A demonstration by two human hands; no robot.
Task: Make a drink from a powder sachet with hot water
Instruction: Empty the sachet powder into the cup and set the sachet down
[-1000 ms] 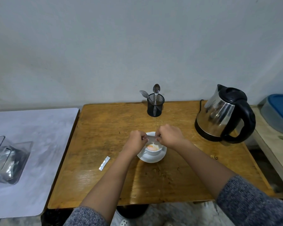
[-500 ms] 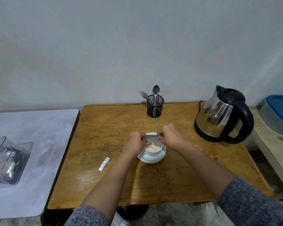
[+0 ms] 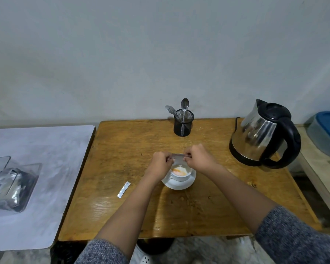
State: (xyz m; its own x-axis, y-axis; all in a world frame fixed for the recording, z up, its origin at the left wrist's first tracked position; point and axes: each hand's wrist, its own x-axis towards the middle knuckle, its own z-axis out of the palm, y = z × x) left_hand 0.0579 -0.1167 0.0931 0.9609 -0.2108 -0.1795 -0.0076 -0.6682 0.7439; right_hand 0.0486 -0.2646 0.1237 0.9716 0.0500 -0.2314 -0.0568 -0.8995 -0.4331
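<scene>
A white cup (image 3: 180, 176) stands on a white saucer (image 3: 179, 184) in the middle of the wooden table (image 3: 133, 147). Orange and white powder lies inside the cup. Just above the cup's far rim, my left hand (image 3: 160, 164) and my right hand (image 3: 196, 159) pinch the two ends of a silver sachet (image 3: 177, 157), held level between them. A torn-off silver strip (image 3: 123, 189) lies on the table to the left of the saucer. The steel kettle (image 3: 261, 136) with a black handle stands at the right.
A black mesh holder (image 3: 183, 125) with two spoons stands at the table's back edge. On the white surface to the left, a clear tray (image 3: 11, 185) holds silver sachets. A blue-lidded container (image 3: 326, 130) sits at the far right.
Both hands stay over the cup with the sachet between them; they have shifted only slightly. A stream of powder fell into the cup earlier; none is visible falling now.
</scene>
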